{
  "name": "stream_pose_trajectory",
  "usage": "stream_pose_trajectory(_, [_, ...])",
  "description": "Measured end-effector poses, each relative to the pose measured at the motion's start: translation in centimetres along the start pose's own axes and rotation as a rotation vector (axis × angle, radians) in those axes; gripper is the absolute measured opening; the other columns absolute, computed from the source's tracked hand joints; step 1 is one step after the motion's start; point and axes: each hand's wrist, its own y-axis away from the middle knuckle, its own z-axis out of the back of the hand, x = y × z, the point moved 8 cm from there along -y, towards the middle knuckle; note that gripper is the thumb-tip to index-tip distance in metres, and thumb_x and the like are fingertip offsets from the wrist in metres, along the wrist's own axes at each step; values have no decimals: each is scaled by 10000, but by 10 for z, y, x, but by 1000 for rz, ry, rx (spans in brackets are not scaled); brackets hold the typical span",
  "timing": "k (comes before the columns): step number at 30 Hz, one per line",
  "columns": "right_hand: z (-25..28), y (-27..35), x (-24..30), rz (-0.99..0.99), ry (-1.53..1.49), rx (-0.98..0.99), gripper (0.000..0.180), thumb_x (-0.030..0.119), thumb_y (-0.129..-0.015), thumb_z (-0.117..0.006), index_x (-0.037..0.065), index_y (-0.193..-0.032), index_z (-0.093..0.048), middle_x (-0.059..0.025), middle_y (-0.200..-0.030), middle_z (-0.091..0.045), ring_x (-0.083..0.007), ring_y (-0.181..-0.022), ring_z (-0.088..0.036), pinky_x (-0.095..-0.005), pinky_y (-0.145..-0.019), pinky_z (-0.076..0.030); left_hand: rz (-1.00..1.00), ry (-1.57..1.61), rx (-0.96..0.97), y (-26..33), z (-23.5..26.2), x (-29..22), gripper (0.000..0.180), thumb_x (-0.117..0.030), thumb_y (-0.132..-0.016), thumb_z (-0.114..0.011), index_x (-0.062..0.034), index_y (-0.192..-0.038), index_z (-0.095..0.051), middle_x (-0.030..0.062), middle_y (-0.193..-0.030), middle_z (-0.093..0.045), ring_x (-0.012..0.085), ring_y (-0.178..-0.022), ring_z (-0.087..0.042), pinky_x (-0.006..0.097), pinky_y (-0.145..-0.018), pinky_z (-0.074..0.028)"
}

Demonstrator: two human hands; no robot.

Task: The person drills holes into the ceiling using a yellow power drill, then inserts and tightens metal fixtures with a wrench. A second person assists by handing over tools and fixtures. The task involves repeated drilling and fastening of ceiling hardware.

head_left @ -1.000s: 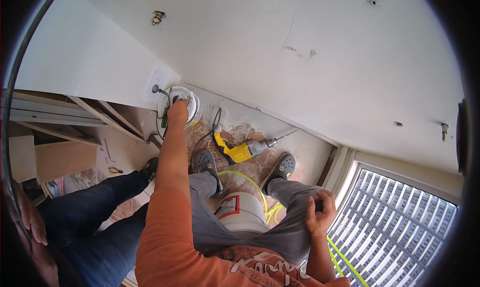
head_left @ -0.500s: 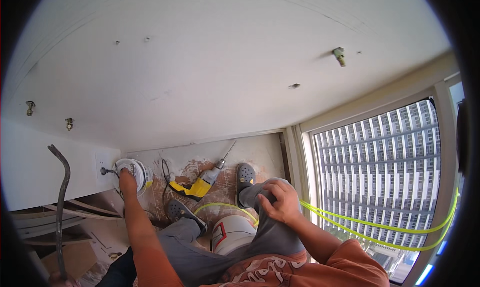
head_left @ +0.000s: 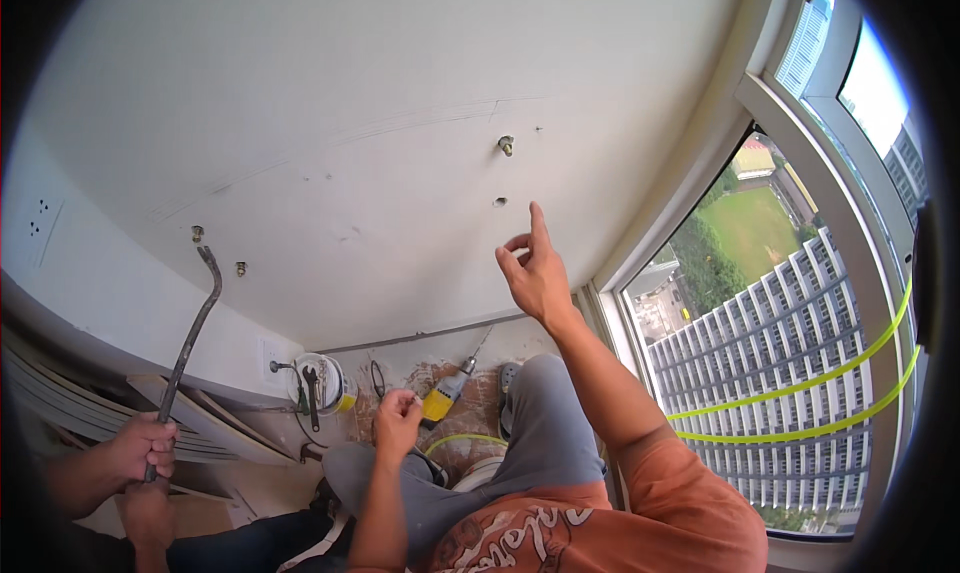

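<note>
My right hand (head_left: 537, 278) is raised in front of the pale wall (head_left: 400, 73), its index finger stretched out just beside a small hole (head_left: 500, 202); it holds nothing that I can see. Above the hole, an anchor bolt (head_left: 506, 146) sticks out of the wall. My left hand (head_left: 397, 423) is over my lap with its fingertips pinched together; a tiny light speck shows there, too small to name. Beyond it on the floor lies a yellow and grey power drill (head_left: 448, 393) with a long bit. A dark wrench (head_left: 313, 386) rests on a white bucket (head_left: 338, 378) to the left.
At the left, another person's hands (head_left: 145, 448) grip a dark bent bar (head_left: 190, 338), its tip near an anchor bolt (head_left: 198, 234). Another bolt (head_left: 241, 269) is close by. Yellow-green cord (head_left: 790, 398) crosses the window at the right. Stacked boards (head_left: 120, 398) lie at lower left.
My right hand has risen from my knee to the hole in the wall. My left hand has come back from the bucket. The other person's bar has moved right, toward a bolt.
</note>
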Motion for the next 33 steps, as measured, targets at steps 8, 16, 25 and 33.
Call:
stream_pose_trajectory(8, [-8,-47,38,99,417,-79,876,222,-896,-610,50,-1549,-53,-144,-1129,-631,-299,-774,-660,-391,-790,-515,125,99,68,106,-39,39,153,-54,-870,-690,24,-968,-601,39,-767,-639,78,-629,-589,236,-561,-479])
stream_pose_trajectory(16, [-98,159,-44,-70,11,585,466,338,-887,-688,-44,-1152,-652,-163,-990,-717,-223,-889,-688,-340,-836,-521,-132,140,-90,87,-21,-19,150,-31,-864,-690,-3,-979,-598,54,-801,-652,102,-668,-612,255,-603,-489])
stream_pose_trajectory(25, [-108,211,-69,-407,-348,618,262,201,-912,-685,-56,-964,-699,-52,-786,-666,-96,-700,-592,-254,-642,-503,-482,-266,-78,74,-41,-97,217,-44,-812,-711,-28,-1013,-631,120,-847,-650,237,-716,-659,352,-629,-519])
stream_pose_trajectory(33, [9,21,-5,106,-169,-285,299,182,-870,-660,-23,-1086,-687,-167,-929,-701,-260,-822,-677,-343,-781,-528,-368,-226,-143,84,27,-78,225,-73,-877,-698,31,-1067,-639,70,-829,-663,107,-695,-608,262,-644,-509])
